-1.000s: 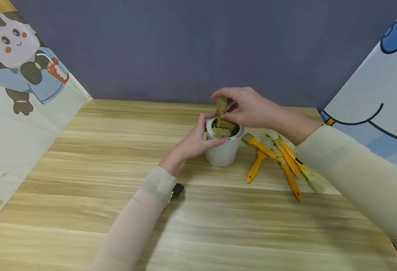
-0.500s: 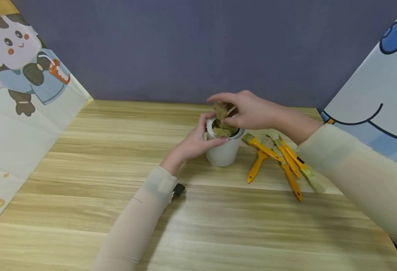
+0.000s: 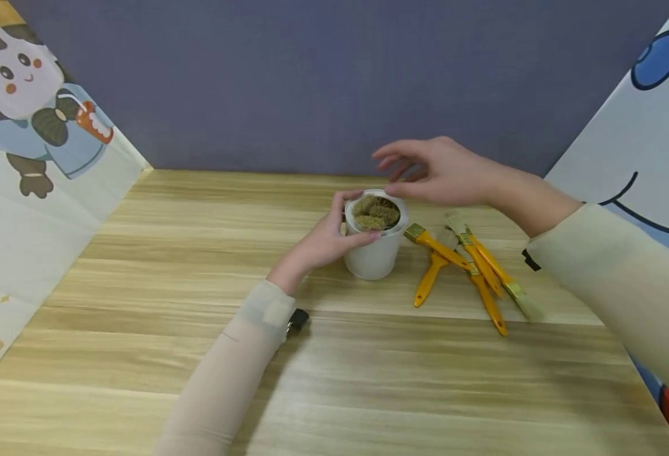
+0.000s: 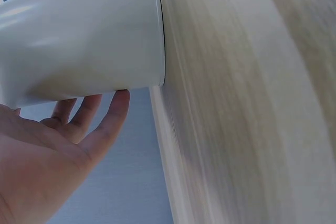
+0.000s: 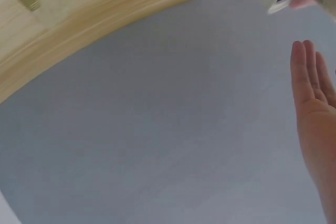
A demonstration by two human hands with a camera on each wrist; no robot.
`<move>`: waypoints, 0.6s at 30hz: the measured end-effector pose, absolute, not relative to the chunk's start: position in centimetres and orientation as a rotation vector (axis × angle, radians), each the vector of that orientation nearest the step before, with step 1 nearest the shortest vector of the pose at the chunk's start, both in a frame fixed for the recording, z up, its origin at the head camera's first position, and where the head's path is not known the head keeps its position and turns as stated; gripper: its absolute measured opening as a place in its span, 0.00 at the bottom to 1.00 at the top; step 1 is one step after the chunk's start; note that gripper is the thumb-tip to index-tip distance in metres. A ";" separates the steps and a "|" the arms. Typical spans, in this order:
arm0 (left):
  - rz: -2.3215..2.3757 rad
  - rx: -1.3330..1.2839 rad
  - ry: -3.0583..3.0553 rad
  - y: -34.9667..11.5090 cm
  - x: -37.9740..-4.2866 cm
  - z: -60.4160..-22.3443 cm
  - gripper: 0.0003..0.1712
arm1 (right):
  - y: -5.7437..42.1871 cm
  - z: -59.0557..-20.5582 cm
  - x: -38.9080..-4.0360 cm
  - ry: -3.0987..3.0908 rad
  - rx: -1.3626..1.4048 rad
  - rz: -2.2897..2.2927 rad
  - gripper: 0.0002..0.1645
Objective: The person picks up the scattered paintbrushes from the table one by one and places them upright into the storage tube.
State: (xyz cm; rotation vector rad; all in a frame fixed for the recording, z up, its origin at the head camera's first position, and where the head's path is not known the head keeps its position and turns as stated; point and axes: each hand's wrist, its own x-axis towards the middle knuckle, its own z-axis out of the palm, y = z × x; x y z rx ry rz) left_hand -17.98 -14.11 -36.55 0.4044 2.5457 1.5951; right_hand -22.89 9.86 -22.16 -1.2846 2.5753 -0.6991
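Observation:
A white round pot (image 3: 371,256) stands upright on the wooden table, with a brownish, fibrous clump (image 3: 375,212) inside its mouth. My left hand (image 3: 323,239) grips the pot near its rim, thumb across the front and fingers round the far side. In the left wrist view the fingertips (image 4: 122,97) lie against the smooth white wall of the pot (image 4: 94,40). Above and to the right of the rim hovers my right hand (image 3: 443,171), empty, its fingers loosely extended. The right wrist view shows that hand (image 5: 317,108) with fingers straight, below the pot's mouth.
Several paintbrushes with orange handles (image 3: 445,250) lie in a loose pile just right of the pot. A dark panel (image 3: 266,88) closes off the table's back edge. Printed cartoon panels (image 3: 44,114) flank both sides.
My right hand pressed the fibrous clump down into the pot, released it, and drew back up and right. The clump now sits lower, inside the rim. My left hand keeps its grip.

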 end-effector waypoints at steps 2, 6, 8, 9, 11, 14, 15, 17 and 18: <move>1.589 0.401 2.553 -14.1 -18.0 -36.5 0.55 | 10.8 -22.0 -22.9 2.598 -1.261 -0.726 0.33; 1.580 0.400 2.569 -14.1 -18.0 -36.4 0.56 | 12.7 -22.2 -23.0 2.655 -1.213 -0.745 0.34; 1.580 0.403 2.575 -14.1 -18.0 -36.4 0.56 | 13.5 -22.4 -23.0 2.672 -1.172 -0.734 0.35; 1.583 0.404 2.575 -14.1 -18.0 -36.4 0.56 | 13.9 -22.6 -23.1 2.681 -1.149 -0.724 0.35; 1.593 0.404 2.574 -14.0 -18.0 -36.4 0.55 | 14.6 -22.9 -23.2 2.688 -1.102 -0.707 0.35; 1.598 0.408 2.573 -14.0 -18.0 -36.4 0.55 | 15.5 -23.8 -23.5 2.699 -1.055 -0.686 0.36; 1.598 0.408 2.572 -14.0 -18.0 -36.5 0.55 | 15.7 -24.1 -23.7 2.702 -1.040 -0.690 0.36; 1.594 0.409 2.575 -13.9 -18.0 -36.5 0.55 | 16.1 -25.0 -23.9 2.705 -1.017 -0.698 0.35; 1.592 0.409 2.574 -13.9 -18.0 -36.5 0.55 | 16.3 -25.5 -24.1 2.704 -1.007 -0.702 0.35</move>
